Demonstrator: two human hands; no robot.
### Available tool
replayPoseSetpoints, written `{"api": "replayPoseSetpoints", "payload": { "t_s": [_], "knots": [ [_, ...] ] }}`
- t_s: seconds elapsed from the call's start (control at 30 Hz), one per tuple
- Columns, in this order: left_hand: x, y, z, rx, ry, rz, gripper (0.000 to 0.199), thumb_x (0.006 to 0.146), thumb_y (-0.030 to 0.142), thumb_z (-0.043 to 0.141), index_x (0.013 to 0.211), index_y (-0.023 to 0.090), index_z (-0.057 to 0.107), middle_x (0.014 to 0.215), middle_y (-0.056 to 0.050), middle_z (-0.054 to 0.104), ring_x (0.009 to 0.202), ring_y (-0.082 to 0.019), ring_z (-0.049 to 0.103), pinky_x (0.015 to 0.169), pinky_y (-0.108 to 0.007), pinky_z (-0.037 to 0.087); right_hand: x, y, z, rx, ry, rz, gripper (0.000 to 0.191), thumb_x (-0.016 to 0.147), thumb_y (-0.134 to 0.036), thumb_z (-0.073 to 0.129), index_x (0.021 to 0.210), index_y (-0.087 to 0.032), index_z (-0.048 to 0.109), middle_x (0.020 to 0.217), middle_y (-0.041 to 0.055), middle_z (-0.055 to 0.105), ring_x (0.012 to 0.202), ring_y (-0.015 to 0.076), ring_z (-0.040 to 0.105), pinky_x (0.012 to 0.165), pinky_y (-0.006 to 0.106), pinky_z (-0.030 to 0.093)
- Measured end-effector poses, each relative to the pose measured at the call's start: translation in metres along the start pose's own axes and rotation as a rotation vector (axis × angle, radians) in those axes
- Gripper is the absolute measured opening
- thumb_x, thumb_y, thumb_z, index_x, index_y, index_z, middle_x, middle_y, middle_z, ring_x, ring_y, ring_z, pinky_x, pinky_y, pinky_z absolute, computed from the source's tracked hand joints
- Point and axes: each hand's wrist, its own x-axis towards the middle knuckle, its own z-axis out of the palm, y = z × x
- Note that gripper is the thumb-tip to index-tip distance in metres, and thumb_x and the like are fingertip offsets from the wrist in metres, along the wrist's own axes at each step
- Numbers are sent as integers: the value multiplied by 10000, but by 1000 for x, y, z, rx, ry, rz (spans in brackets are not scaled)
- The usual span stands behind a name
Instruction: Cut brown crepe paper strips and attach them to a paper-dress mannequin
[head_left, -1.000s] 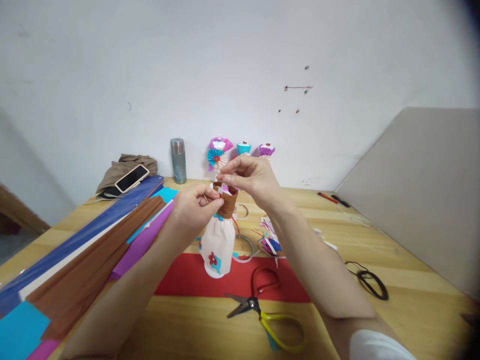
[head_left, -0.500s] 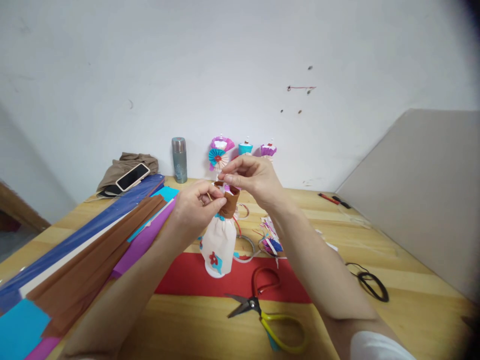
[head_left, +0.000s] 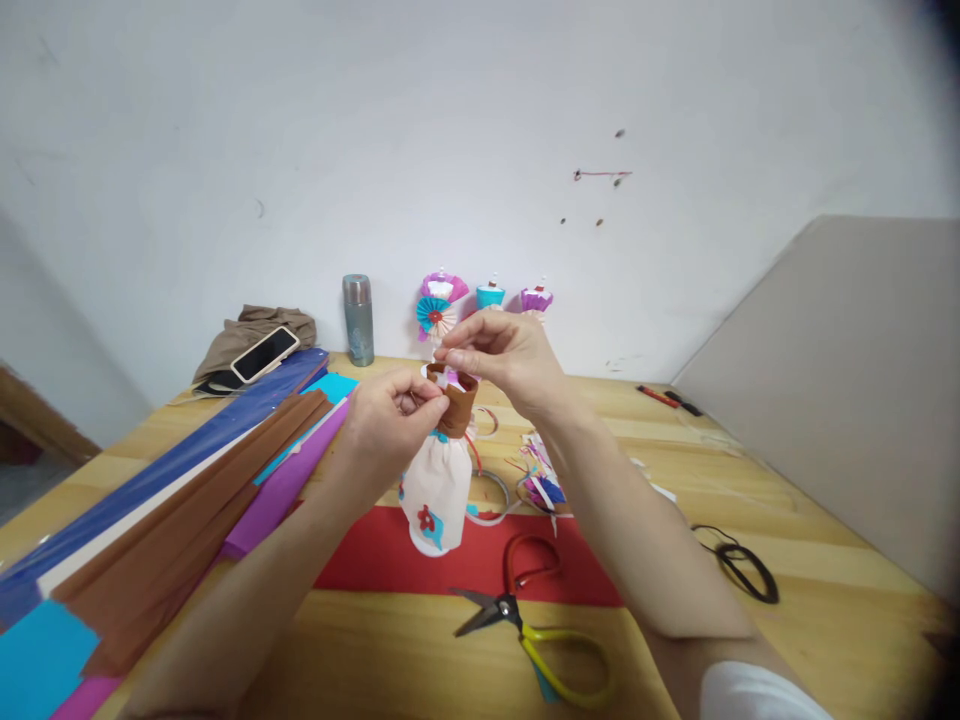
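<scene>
A small dress form stands upright in front of me, with a white crepe-paper skirt bearing red and blue cutouts and a brown paper bodice round its upper part. My left hand pinches the left edge of that bodice between thumb and forefinger. Just above its open top, my right hand is closed in a pinch; what lies between those fingertips is too small to make out. Under the skirt lies a strip of red paper. Scissors with red and yellow handles rest open nearer to me.
Coloured paper sheets spread along the left. At the back are a phone on brown cloth, a thermos and several decorated forms. Rolls of ribbon, paper scraps and a black cord lie to the right.
My left hand has shifted very slightly to the left at the bodice edge. The right hand keeps its pinch above the top, almost unmoved.
</scene>
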Motion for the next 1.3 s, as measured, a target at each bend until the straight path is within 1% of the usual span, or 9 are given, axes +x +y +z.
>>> {"api": "replayPoseSetpoints", "payload": {
  "t_s": [0.2, 0.33, 0.47, 0.57, 0.67, 0.77, 0.9, 1.13, 1.3],
  "knots": [
    [6, -1, -10, 12, 18, 23, 119, 642, 262, 661, 634, 156, 605, 582, 8, 609, 517, -100, 513, 510, -221, 403, -1, -1, -1, 9, 3, -1, 221, 607, -259, 838, 714, -162, 670, 610, -7, 659, 497, 107, 577, 468, 247, 460],
    [16, -7, -27, 121, 37, 77, 220, 703, 318, 677, 821, 133, 693, 613, 13, 592, 539, -95, 471, 531, -228, 372, 2, -2, -3, -10, -32, 20, 220, 609, -272, 840, 719, -168, 680, 656, 9, 694, 547, 118, 615, 495, 244, 489],
    [23, -5, -36, 121, -39, 136, 268, 780, 354, 647, 899, 129, 732, 770, -43, 684, 687, -136, 564, 629, -249, 428, 6, -1, -4, 18, -101, 46, 200, 611, -246, 829, 744, -171, 700, 718, 22, 726, 655, 140, 677, 583, 249, 540],
    [28, 6, -37, 128, -118, 156, 272, 783, 363, 657, 887, 127, 742, 871, -74, 719, 778, -169, 612, 690, -269, 457, 7, -1, -4, -16, -110, 18, 159, 640, -229, 802, 755, -167, 711, 705, 11, 714, 635, 130, 664, 582, 248, 538],
    [36, 14, -35, 153, -174, 123, 294, 747, 385, 704, 862, 117, 738, 835, -75, 723, 775, -180, 626, 719, -285, 471, 6, 0, -4, -67, -84, -71, 98, 664, -190, 772, 743, -165, 720, 728, 9, 714, 649, 124, 654, 601, 249, 532],
    [45, 15, -35, 115, -272, 90, 291, 720, 368, 737, 875, 123, 740, 845, -68, 730, 777, -179, 637, 754, -295, 482, 5, 0, -5, -133, -75, -177, 46, 682, -153, 747, 721, -171, 733, 717, 10, 717, 669, 125, 655, 635, 253, 526],
    [52, 12, -33, -35, -407, 82, 355, 691, 287, 755, 1005, 122, 729, 921, -79, 731, 765, -184, 651, 753, -312, 505, 5, 2, -5, -157, -126, -241, 27, 711, -175, 739, 734, -186, 745, 785, 28, 752, 745, 151, 688, 703, 283, 545],
    [53, 14, -30, -95, -452, 116, 438, 687, 207, 746, 1114, 124, 692, 903, -65, 707, 783, -192, 655, 726, -306, 516, 6, 5, -8, -107, -147, -364, 68, 710, -169, 770, 765, -196, 742, 913, 43, 758, 903, 192, 703, 795, 328, 564],
    [50, 20, -28, 1, -426, 148, 334, 705, 210, 731, 1025, 118, 717, 927, -70, 700, 850, -189, 633, 768, -296, 503, 3, 6, -11, -122, -137, -365, 66, 733, -247, 782, 781, -212, 754, 970, 47, 750, 941, 189, 694, 821, 332, 566]
  ]
}}
